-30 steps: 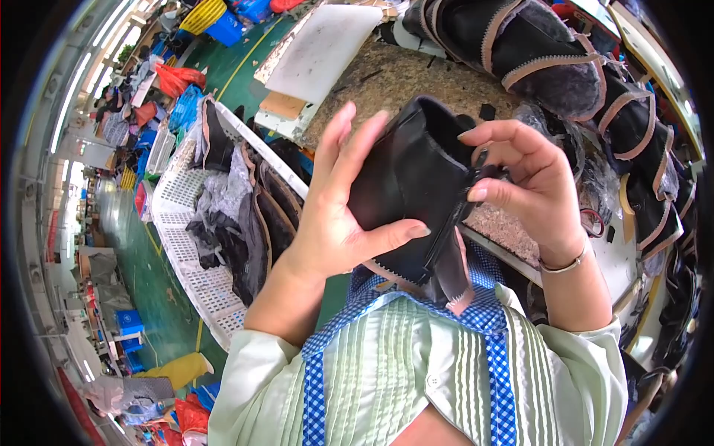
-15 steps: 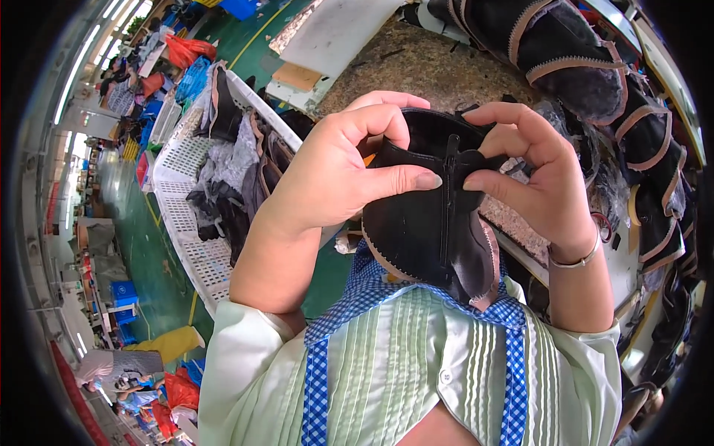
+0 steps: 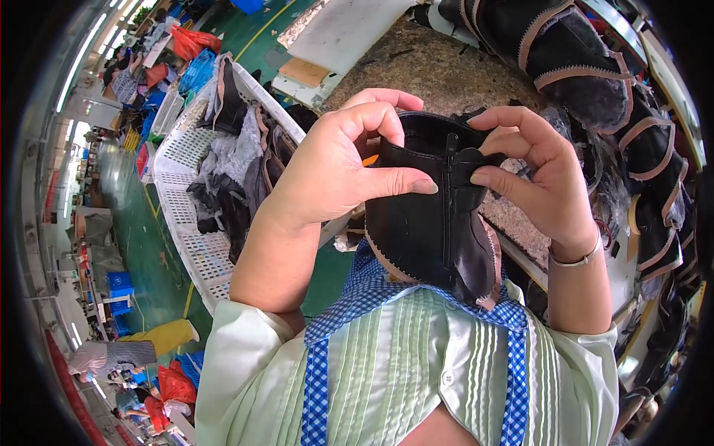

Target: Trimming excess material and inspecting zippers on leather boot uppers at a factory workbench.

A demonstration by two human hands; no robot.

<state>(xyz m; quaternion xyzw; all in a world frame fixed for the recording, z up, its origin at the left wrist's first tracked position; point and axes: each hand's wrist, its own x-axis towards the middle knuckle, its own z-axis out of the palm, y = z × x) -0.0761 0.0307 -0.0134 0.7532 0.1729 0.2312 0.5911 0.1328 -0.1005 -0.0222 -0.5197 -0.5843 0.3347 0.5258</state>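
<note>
both hands (image 3: 446,175) pinching a black boot upper (image 3: 435,223); white crate (image 3: 195,249) full of dark uppers (image 3: 238,175)

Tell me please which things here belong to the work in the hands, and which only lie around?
In the work:
- black leather boot upper, with a zip down its middle
- left hand gripping its top edge
- right hand pinching the top by the zip

Only lying around:
- white plastic crate with dark pieces inside
- finished black boot uppers piled on the workbench
- white board
</note>
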